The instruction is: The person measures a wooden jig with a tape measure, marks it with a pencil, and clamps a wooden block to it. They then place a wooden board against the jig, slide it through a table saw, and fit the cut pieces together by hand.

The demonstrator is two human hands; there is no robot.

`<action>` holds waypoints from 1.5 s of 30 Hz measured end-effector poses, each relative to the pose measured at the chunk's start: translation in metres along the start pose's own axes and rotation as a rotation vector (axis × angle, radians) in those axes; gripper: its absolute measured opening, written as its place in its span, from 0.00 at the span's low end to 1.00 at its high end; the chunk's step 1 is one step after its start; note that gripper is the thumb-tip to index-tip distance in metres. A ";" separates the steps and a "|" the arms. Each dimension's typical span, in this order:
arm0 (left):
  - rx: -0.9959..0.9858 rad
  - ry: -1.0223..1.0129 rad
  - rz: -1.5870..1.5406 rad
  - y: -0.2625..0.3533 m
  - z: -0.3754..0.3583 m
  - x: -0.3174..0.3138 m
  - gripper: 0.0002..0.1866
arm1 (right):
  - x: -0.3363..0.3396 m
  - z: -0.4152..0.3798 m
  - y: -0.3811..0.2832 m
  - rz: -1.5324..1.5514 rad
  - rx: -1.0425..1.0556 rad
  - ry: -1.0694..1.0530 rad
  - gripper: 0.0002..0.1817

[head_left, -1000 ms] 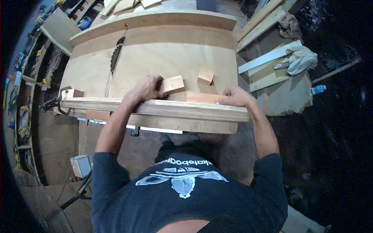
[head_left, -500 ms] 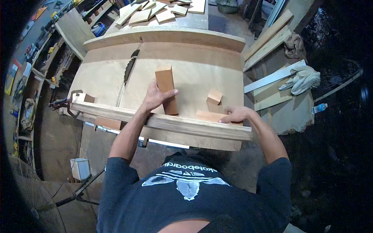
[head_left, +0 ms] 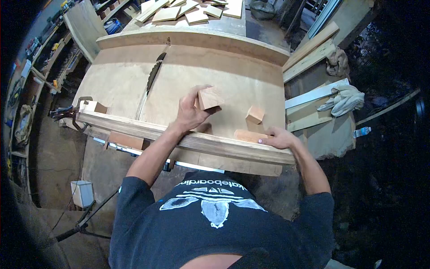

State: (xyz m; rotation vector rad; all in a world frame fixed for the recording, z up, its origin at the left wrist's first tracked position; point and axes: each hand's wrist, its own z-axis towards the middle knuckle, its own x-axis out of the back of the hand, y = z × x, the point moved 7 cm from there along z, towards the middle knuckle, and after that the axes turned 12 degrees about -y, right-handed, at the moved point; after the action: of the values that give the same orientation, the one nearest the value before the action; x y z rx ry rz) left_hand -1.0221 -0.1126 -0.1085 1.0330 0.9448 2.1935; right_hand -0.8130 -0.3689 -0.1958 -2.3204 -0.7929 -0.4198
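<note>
My left hand [head_left: 190, 111] grips a wooden block [head_left: 210, 97] over the plywood sled [head_left: 215, 62], its square end facing up toward me. My right hand [head_left: 281, 138] is closed around the right end of a second wooden block [head_left: 249, 135], which lies along the inner side of the front fence [head_left: 188, 140]; some fingers are hidden behind it. Just beyond this block sits a small wood offcut [head_left: 255, 114]. Left of my left hand, a toothed circular saw blade [head_left: 155, 74] sticks up through the slot in the sled.
A clamp [head_left: 67, 114] and small block [head_left: 93, 106] are at the fence's left end. Cut wood pieces [head_left: 197, 16] lie on the table behind. Boards [head_left: 309, 101] with a cloth [head_left: 342, 98] stand at right, near a plastic bottle [head_left: 362, 132].
My left hand has raised its block and tipped the end toward me, moving slightly right. My right hand stays at its block by the fence. The whole view has shifted a little.
</note>
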 end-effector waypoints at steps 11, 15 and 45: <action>-0.346 0.097 0.035 0.010 -0.005 0.009 0.36 | 0.006 -0.002 -0.017 0.202 0.115 0.034 0.38; -0.312 0.105 0.024 0.012 -0.006 0.008 0.36 | 0.022 -0.002 -0.035 0.340 0.335 0.150 0.37; 0.527 -0.321 -0.766 -0.061 0.044 -0.048 0.42 | 0.052 0.090 -0.111 1.076 0.694 0.529 0.40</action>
State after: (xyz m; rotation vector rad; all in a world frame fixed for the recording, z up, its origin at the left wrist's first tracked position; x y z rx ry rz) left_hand -0.9495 -0.0927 -0.1565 0.9743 1.4902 1.1432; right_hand -0.8356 -0.2188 -0.1853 -1.5429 0.5224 -0.1848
